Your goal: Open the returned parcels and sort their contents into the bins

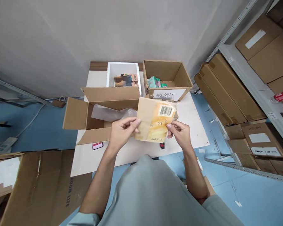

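A tan and yellow book (153,121) is held up above the worktop (195,125), at the right end of the open carton (113,94), with its barcode face turned toward the wearer. Its left edge is clamped between the thumb and fingers of the left hand (120,131), near the carton's front right corner; its lower right edge is pinched by the fingers of the right hand (181,133), farther to the right of the carton. The handling of this book is judged to be partway: it is firmly in hand, but it is not yet set down. Whether its inspection is finished cannot be told. Inside the open carton, a translucent sheet (108,112) is seen; part of the interior is hidden by the book and the left hand. In the white foam box (124,66), just behind the carton, several picture-covered items (124,81) are already laid. Small green boxes (153,82) are contained in the labelled carton (155,68), behind and to the right of the open carton; these are judged to be set apart already. A phone (97,145) is left in front of the open carton, beside its front flap.
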`<state>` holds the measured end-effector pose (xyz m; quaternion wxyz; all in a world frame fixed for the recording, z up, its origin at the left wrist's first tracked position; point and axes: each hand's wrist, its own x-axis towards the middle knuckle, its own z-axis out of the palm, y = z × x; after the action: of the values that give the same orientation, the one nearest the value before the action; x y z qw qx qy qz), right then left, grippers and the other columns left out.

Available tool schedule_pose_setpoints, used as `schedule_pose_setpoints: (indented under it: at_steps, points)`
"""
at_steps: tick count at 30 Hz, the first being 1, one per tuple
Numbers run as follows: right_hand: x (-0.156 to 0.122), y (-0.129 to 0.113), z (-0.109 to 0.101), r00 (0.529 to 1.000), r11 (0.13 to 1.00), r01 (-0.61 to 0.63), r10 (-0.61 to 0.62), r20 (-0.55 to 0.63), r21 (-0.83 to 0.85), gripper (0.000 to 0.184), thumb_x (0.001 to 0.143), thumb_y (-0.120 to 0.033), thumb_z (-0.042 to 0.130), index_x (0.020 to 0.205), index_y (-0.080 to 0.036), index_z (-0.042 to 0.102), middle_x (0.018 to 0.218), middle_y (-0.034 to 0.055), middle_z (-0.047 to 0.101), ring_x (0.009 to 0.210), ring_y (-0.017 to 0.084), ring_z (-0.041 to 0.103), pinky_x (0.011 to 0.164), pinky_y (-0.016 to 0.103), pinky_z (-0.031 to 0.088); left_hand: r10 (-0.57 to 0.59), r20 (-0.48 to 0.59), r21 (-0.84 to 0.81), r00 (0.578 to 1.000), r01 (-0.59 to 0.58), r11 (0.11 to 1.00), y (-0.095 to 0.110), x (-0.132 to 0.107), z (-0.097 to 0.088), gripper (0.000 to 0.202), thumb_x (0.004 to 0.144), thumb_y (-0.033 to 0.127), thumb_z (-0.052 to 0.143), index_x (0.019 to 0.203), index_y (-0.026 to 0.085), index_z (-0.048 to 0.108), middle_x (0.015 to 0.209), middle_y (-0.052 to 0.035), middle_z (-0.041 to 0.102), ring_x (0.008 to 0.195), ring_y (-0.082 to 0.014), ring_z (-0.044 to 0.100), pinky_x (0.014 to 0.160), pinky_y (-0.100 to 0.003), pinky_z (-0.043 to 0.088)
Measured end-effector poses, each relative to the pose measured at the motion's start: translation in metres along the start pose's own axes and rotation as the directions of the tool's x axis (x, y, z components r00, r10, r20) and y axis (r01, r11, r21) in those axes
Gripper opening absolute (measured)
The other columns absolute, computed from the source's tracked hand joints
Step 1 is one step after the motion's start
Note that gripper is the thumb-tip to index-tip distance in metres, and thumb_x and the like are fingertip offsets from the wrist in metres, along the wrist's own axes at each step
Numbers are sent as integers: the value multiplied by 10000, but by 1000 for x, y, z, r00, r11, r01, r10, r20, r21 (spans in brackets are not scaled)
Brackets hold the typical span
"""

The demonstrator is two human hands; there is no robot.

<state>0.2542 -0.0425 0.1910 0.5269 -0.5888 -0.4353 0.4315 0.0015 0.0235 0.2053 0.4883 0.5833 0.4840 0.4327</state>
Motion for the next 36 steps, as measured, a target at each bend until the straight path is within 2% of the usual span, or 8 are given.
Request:
schedule_pose_setpoints:
  at_steps: [7, 14, 18, 21, 26, 28, 31, 36]
  points:
    - [8, 3, 17, 991, 990, -137, 137, -3, 13, 554, 789, -750, 866, 829, -208, 758, 450, -82, 506, 368, 98, 406, 364, 238, 349, -62, 35, -81, 997, 65, 995, -1, 3, -4, 412, 909, 610, 827, 935, 199, 834, 544, -5, 658, 457, -142, 577, 450, -240, 502]
    - [-20, 32, 38, 975, 978, -198, 189, 118, 70, 507, 823, -687, 879, 940, -197, 823, 690, 34, 744, 533, 176, 661, 462, 273, 510, -163, 114, -142, 980, 179, 974, -53, -25, -34, 629, 896, 795, 729, 776, 181, 792, 666, -95, 768, 443, -175, 641, 405, -259, 532]
    - [-45, 53, 54, 978, 986, -150, 138, 154, 68, 512, 908, -692, 802, 1189, -268, 865, 892, 62, 826, 719, 236, 766, 610, 355, 652, -231, 143, -166, 962, 254, 953, -78, -56, -60, 620, 954, 766, 681, 1061, 177, 843, 798, -94, 808, 502, -181, 680, 428, -286, 588]
    - [-43, 56, 69, 979, 992, -121, 113, 170, 38, 473, 962, -650, 765, 1284, -316, 853, 968, 50, 847, 785, 249, 787, 683, 388, 688, -220, 155, -193, 963, 248, 949, -79, -60, -78, 645, 925, 641, 800, 1430, 245, 733, 1325, -174, 796, 637, -196, 751, 409, -283, 591]
    - [41, 13, 118, 984, 995, 96, -93, 149, -13, 564, 893, -629, 850, 1317, -257, 840, 1367, 116, 807, 1206, 330, 778, 1000, 461, 672, -1, 121, -230, 993, 29, 973, -44, 15, -109, 808, 921, 577, 827, 1618, 262, 567, 1599, -217, 626, 943, -296, 824, 532, -307, 664]
    - [94, -18, 143, 970, 976, 218, -218, 108, 12, 611, 913, -650, 819, 1375, -251, 807, 1492, 115, 743, 1418, 333, 673, 1191, 498, 563, 115, 11, -151, 993, -112, 982, -19, 64, -123, 756, 932, 568, 814, 1582, 243, 606, 1557, -206, 663, 1156, -347, 790, 719, -368, 713]
    - [163, -56, 171, 945, 943, 321, -325, 31, 87, 729, 901, -754, 756, 1414, -236, 777, 1505, 131, 732, 1392, 333, 689, 1173, 513, 568, 258, -118, 53, 959, -253, 966, 15, 121, -146, 769, 911, 499, 864, 1562, 184, 603, 1605, -199, 623, 1443, -351, 631, 1123, -462, 602]
    - [192, -31, 158, 936, 933, 346, -350, -32, -99, 610, 910, -696, 757, 1303, -235, 825, 1414, 125, 786, 1392, 339, 680, 1240, 526, 500, 236, -142, 122, 961, -219, 968, 9, 130, -201, 689, 952, 465, 815, 1560, 228, 593, 1630, -145, 611, 1547, -321, 535, 1300, -523, 426]
